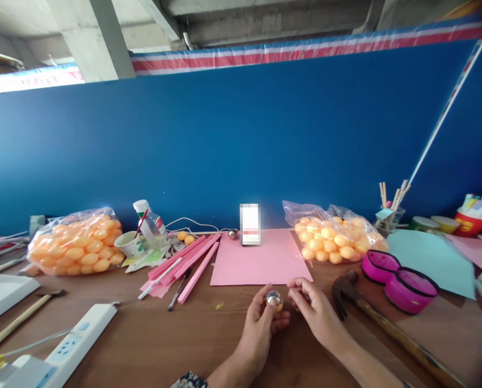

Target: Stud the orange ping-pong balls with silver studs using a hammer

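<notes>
My left hand (262,322) holds a small orange ball (278,305) with a shiny silver bell-like piece (273,297) pressed on top of it. My right hand (314,308) rests on the wooden table (176,339) just to the right, its fingertips touching or almost touching the ball. Both hands lie at the near edge of a pink paper sheet (260,258). A second silver bell (233,234) lies at the sheet's far left corner.
Two clear bags of orange balls sit left (75,242) and right (335,240). Pink foam strips (186,261), a pen, a paper cup and a bottle lie left of the sheet. A hammer (370,312) and two magenta bowls (398,277) lie right; a power strip (75,339) near left.
</notes>
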The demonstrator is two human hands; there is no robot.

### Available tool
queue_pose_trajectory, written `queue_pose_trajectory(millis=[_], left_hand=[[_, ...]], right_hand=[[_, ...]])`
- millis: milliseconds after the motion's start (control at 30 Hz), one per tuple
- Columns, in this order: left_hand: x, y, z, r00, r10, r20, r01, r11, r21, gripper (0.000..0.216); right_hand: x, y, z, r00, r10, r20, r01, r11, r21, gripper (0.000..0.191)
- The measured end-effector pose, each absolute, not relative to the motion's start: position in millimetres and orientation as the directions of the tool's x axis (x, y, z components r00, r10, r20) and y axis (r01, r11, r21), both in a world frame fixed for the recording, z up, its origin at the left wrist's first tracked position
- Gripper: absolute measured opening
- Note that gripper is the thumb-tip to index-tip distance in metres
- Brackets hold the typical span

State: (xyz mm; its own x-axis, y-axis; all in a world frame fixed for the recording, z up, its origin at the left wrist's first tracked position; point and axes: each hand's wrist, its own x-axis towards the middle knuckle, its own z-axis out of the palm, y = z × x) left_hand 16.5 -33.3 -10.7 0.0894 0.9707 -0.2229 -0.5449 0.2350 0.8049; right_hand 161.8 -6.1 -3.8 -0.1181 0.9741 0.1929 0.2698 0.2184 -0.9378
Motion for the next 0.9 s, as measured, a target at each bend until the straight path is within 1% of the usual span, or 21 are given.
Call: queue_pose_trajectory(millis=[200,300,367,500,633,767,900], left_hand=[[17,-32,-11,0.092,0.975,-0.201,-0.602,0.215,0.769,0.036],[15,-32,-8,0.088,0.976,-0.2,-0.626,0.21,0.751,0.033],[15,-32,-7,0.076,0.976,-0.203,-0.628,0.205,0.751,0.035],[15,-32,-7,0.071,0.974,-0.216,-0.612,0.213,0.761,0.048],[14,-32,-8,0.082,0.97,-0.227,-0.595,0.231,0.77,0.052],[14,-32,-8,0.09,0.975,-0.205,-0.595,0.218,0.774,0.055],[14,-31,-6,0.099,0.977,-0.188,-0.604,0.209,0.769,0.05]], right_hand=[[161,-6,-11,-0.101,0.986,0.13,0.157,0.144,-0.977,0.027],[160,-7,-12,-0.097,0.989,0.108,0.122,0.119,-0.985,0.027],[159,-7,-12,-0.1,0.99,0.101,0.115,0.112,-0.987,0.026],[157,-9,-14,-0.085,0.989,0.12,0.146,0.131,-0.981,0.025],[157,-10,-14,-0.067,0.988,0.141,0.156,0.15,-0.976,0.023],[154,-12,-12,-0.06,0.992,0.112,0.067,0.115,-0.991,0.02],[152,-13,-7,-0.075,0.995,0.07,-0.02,0.068,-0.997,0.017]])
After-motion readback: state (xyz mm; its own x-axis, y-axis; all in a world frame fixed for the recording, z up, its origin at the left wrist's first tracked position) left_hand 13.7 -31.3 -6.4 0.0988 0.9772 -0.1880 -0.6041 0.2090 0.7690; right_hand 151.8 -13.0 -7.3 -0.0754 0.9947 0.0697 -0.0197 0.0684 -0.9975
